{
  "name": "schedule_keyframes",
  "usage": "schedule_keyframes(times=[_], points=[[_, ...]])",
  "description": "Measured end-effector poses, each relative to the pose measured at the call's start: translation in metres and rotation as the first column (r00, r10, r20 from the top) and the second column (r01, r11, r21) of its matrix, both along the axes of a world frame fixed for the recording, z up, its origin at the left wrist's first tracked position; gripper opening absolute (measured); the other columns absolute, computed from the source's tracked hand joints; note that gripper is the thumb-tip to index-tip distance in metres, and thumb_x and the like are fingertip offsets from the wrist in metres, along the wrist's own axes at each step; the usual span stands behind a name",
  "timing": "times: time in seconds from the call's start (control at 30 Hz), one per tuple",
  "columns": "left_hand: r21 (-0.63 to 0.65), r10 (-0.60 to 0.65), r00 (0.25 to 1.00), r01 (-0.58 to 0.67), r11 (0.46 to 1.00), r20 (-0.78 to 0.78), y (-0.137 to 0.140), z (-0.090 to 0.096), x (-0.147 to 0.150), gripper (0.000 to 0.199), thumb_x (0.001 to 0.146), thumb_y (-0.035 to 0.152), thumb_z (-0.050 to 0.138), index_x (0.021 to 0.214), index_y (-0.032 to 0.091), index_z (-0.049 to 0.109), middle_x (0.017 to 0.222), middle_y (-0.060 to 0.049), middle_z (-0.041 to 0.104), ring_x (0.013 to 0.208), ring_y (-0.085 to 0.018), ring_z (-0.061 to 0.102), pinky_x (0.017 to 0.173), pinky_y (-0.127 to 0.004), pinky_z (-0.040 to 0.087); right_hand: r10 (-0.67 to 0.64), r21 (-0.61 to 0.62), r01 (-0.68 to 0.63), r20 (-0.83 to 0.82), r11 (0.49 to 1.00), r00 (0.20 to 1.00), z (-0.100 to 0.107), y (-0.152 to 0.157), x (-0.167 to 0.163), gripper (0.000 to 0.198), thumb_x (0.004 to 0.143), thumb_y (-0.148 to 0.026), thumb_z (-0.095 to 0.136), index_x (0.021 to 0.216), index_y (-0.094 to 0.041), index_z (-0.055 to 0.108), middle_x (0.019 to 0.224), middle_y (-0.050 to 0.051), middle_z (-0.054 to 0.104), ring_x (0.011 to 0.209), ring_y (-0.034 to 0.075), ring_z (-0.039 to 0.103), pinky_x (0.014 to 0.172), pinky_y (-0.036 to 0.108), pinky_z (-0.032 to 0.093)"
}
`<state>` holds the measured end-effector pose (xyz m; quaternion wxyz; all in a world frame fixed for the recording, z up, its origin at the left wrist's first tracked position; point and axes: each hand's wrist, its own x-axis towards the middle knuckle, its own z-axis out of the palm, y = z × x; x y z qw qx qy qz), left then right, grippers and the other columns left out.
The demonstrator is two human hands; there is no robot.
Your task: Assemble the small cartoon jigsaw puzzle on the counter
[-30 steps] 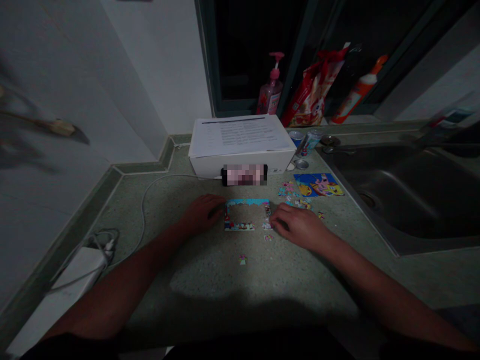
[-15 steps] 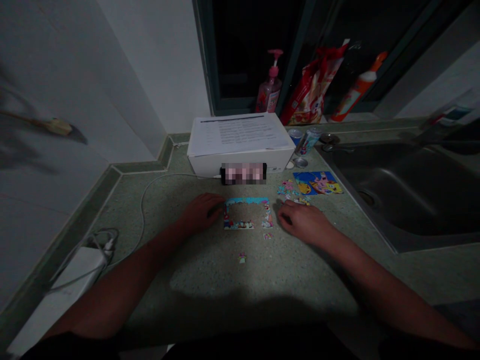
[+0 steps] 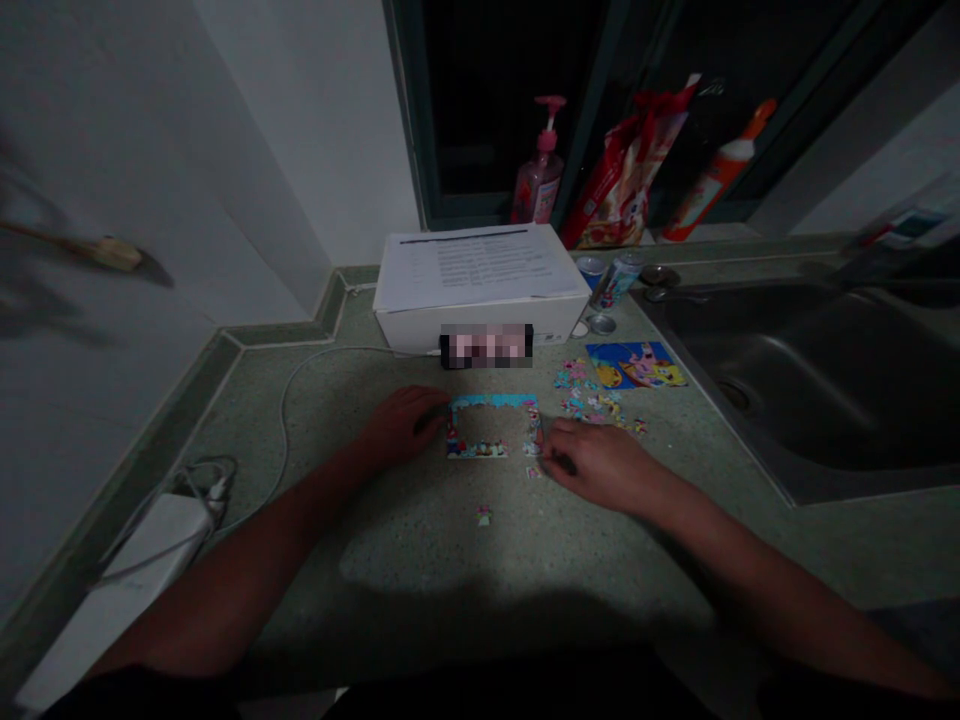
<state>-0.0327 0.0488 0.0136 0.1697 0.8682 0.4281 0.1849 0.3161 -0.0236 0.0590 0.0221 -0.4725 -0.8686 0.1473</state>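
Note:
A jigsaw border [image 3: 491,400], its top edge blue and its middle bare countertop, lies flat in front of me. The bottom row has a gap near its right end. My left hand [image 3: 405,422] rests at the upper left corner, fingers stretched out, thumb apart. At the right side of the border, my right hand [image 3: 596,460] touches the edge with bent fingertips, thumb apart from them; no piece shows in it. Just below the right corner lies a loose puzzle piece [image 3: 533,473]. A second loose piece [image 3: 484,515] is nearer to me.
Loose puzzle pieces [image 3: 592,405] are heaped beyond my right hand, beside a cartoon picture card [image 3: 636,366]. A phone [image 3: 487,347] leans on a white box [image 3: 405,325]. The metal sink [image 3: 787,390] is at right. A power strip [image 3: 142,570] with cable lies left.
My right hand has moved left and slightly down, from beside the border to touching its right edge. More loose pieces now show behind it. My left hand stays put.

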Motion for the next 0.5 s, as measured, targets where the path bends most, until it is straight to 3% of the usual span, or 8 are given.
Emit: schedule_keyframes(times=[0.17,0.37,0.5], points=[[0.001,-0.009,1.000,0.009,1.000,0.004,0.0009,-0.0015,0.0000,0.042,0.103,0.034,0.051,0.139,0.040,0.071,0.138,-0.005,0.078,0.131,-0.031,0.072,0.112,-0.062,0.059,0.033,0.003,-0.033,-0.024,0.999,0.999,-0.0039,-0.0074,-0.0062,0.004,0.098,-0.025,0.066,0.095,-0.027,0.068,0.105,0.006,0.076,0.091,0.025,0.072,0.071,0.038,0.047],[-0.013,-0.008,1.000,0.008,1.000,0.008,-0.0005,0.0011,-0.0002,0.040,0.106,0.037,0.049,0.139,0.045,0.070,0.138,-0.005,0.078,0.130,-0.030,0.072,0.112,-0.063,0.058,0.061,0.005,-0.061,0.021,0.998,0.998,-0.0079,-0.0084,-0.0088,0.006,0.098,-0.019,0.064,0.097,-0.023,0.068,0.108,0.006,0.075,0.093,0.023,0.072,0.073,0.036,0.047],[0.019,-0.027,0.999,0.027,0.999,0.019,0.0009,-0.0042,-0.0018,0.038,0.105,0.033,0.053,0.138,0.035,0.072,0.138,-0.010,0.078,0.130,-0.032,0.072,0.112,-0.061,0.059,0.071,-0.020,-0.071,0.027,0.997,0.997,-0.0038,-0.0079,-0.0097,0.007,0.099,-0.018,0.065,0.098,-0.023,0.070,0.108,0.006,0.075,0.095,0.024,0.073,0.075,0.036,0.047]])
